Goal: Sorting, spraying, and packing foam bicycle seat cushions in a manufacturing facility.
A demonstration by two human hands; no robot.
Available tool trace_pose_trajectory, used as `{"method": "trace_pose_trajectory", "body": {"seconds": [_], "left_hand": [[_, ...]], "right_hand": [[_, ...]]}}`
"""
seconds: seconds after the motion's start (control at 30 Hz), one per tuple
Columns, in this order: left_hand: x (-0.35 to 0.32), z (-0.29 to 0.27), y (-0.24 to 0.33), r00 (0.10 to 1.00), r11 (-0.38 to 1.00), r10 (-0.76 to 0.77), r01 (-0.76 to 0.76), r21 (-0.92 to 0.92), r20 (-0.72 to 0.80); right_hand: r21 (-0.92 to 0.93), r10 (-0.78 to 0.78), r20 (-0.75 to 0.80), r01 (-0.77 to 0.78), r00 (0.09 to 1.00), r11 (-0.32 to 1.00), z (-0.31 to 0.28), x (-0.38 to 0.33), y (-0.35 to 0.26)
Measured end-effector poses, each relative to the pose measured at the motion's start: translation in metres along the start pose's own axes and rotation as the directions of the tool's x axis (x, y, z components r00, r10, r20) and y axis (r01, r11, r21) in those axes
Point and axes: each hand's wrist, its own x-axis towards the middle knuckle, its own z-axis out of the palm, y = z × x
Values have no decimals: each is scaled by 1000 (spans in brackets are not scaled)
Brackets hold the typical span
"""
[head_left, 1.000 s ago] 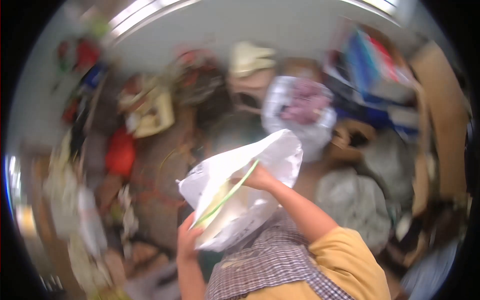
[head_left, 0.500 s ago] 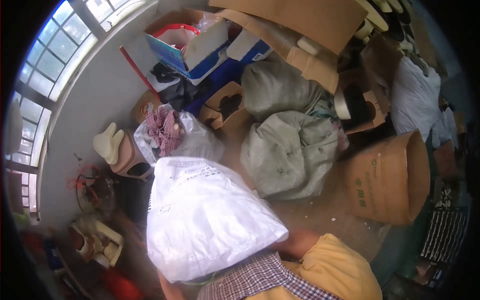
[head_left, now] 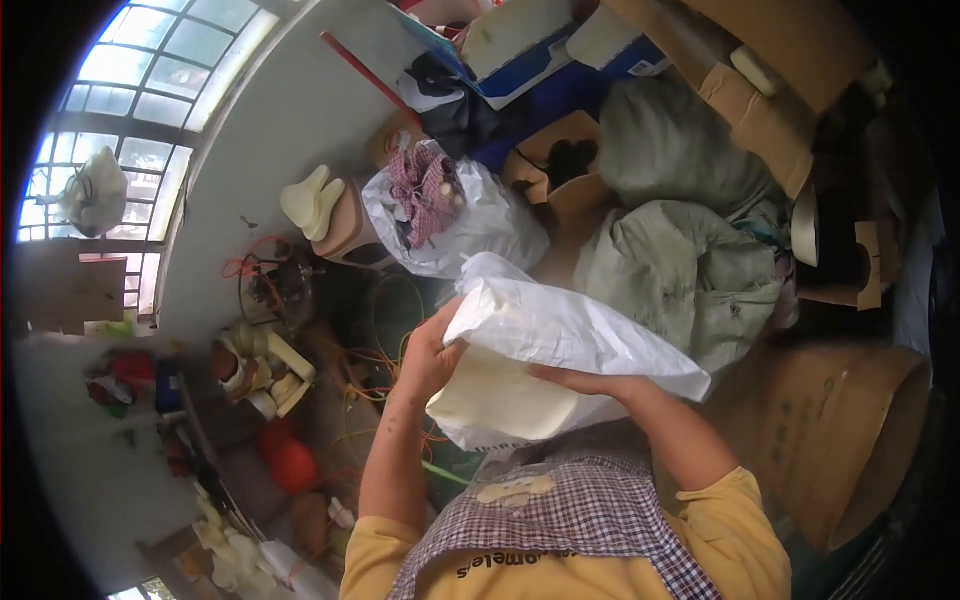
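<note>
A crumpled white plastic sack [head_left: 575, 315] is in front of my chest, its cream-coloured inside [head_left: 505, 395] showing at the mouth. My left hand [head_left: 436, 345] is closed on the sack's rim at the left. At the mouth, my right hand [head_left: 580, 380] grips the sack from the right; the upper layer of plastic covers part of this hand, and not all its fingers show. Beyond the sack stands another white bag [head_left: 500, 225], with a red checked cloth [head_left: 424, 190] at its top.
Stuffed grey-green sacks [head_left: 690, 280] lie ahead to the right, with a large open cardboard box [head_left: 850, 440] nearer me. To the left are a stool with cream foam pieces [head_left: 313, 200], loose cords [head_left: 372, 365] and a red object [head_left: 288, 455]. A barred window [head_left: 150, 70] is at far left.
The white sack has moved right and its mouth now shows. Both my hands, mostly hidden before, are visible at its opening. The view has turned, shifting the surroundings rightward.
</note>
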Motion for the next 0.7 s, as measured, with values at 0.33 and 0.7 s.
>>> {"method": "trace_pose_trajectory", "body": {"seconds": [0.33, 0.7], "left_hand": [[26, 34, 43, 989, 909, 17, -77, 410, 149], [-71, -72, -151, 676, 710, -481, 674, 204, -558]], "right_hand": [[-541, 184, 110, -96, 977, 836, -25, -23, 6], [-114, -189, -910, 214, 369, 970, -123, -164, 22]]}}
